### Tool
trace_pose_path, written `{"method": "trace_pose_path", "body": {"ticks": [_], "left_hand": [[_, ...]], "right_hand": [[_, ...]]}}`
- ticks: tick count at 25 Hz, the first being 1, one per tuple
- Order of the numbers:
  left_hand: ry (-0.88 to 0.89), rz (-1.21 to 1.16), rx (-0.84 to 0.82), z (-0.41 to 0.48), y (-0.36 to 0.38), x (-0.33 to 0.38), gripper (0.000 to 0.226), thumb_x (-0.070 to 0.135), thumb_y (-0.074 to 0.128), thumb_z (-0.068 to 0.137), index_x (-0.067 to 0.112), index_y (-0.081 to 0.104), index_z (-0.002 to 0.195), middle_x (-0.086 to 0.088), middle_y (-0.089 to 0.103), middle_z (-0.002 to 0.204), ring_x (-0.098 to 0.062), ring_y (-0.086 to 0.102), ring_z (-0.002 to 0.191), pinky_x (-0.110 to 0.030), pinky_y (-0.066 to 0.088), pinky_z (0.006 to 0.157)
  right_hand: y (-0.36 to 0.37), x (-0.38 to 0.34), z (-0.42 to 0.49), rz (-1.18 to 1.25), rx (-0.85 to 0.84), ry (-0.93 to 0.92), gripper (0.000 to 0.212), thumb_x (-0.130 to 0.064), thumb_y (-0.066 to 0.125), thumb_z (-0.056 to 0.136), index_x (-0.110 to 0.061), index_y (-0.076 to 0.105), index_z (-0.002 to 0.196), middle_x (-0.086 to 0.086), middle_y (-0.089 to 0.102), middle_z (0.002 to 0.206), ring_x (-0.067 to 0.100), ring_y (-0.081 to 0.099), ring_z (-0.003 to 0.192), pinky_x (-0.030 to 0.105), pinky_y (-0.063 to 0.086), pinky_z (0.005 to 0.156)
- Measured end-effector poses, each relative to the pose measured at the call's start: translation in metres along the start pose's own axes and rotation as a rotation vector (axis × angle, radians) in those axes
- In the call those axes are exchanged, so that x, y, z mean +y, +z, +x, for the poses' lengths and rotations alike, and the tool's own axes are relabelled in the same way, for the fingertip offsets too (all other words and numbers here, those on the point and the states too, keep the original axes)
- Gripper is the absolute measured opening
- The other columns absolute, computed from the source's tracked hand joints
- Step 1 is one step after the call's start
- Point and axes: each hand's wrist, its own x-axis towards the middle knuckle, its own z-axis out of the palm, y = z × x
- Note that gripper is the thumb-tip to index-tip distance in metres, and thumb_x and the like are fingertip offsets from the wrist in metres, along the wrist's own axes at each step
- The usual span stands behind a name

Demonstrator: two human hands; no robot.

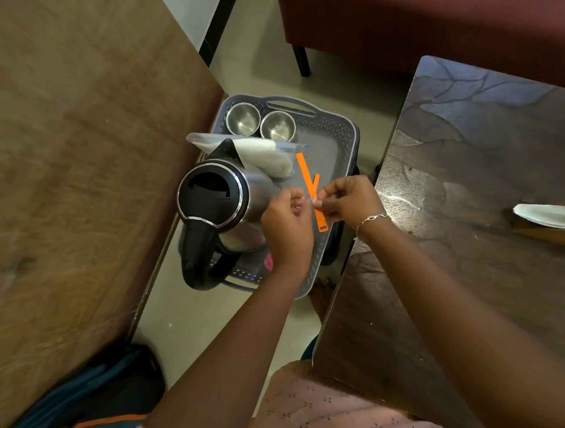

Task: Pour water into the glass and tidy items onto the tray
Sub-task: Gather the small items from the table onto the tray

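Now we pinch an orange strip in both our left hand and right hand above the grey tray; the kettle stands at its left, two steel cups at its far end.

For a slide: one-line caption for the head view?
Left hand and right hand pinch an orange strip over a grey perforated plastic tray holding a black-lidded steel kettle and two steel cups.

tray: was grey, its wall latticed
kettle: was silver, with black lid and handle
strip: was orange
cups: were silver
worktop: was dark brown, leaf-veined
garment: was pink, flower-dotted
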Motion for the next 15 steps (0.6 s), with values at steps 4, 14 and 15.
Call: {"method": "trace_pose_path", "body": {"ticks": [4,14,15], "left_hand": [[-0.168,0.01,0.012,0.02,0.01,0.014,0.012,0.016,0.067,0.08,0.004,0.066,0.083,-0.009,0.071,0.071,-0.018,0.063,0.063,-0.026,0.047,0.062],[-0.141,0.297,-0.172,0.038,0.045,-0.005,0.008,0.01,0.061,0.077,0.005,0.066,0.081,-0.017,0.07,0.087,-0.034,0.063,0.085,-0.036,0.047,0.072],[-0.138,0.342,-0.2,0.039,0.05,-0.009,0.009,0.01,0.059,0.077,0.006,0.066,0.08,-0.018,0.07,0.089,-0.035,0.062,0.086,-0.037,0.046,0.072]], "right_hand": [[0.012,0.004,0.005,0.011,0.086,-0.03,0.021,-0.002,0.071,0.075,-0.014,0.06,0.061,0.012,0.06,0.063,0.026,0.06,0.063,0.042,0.057,0.069],[-0.025,0.011,0.002,0.104,0.321,-0.034,0.01,0.003,0.062,0.08,-0.003,0.063,0.088,0.002,0.056,0.063,0.015,0.057,0.061,0.029,0.054,0.064],[-0.032,0.012,0.002,0.103,0.339,-0.028,0.011,0.003,0.061,0.081,-0.001,0.063,0.09,0.001,0.054,0.063,0.013,0.056,0.06,0.026,0.053,0.064]]}}
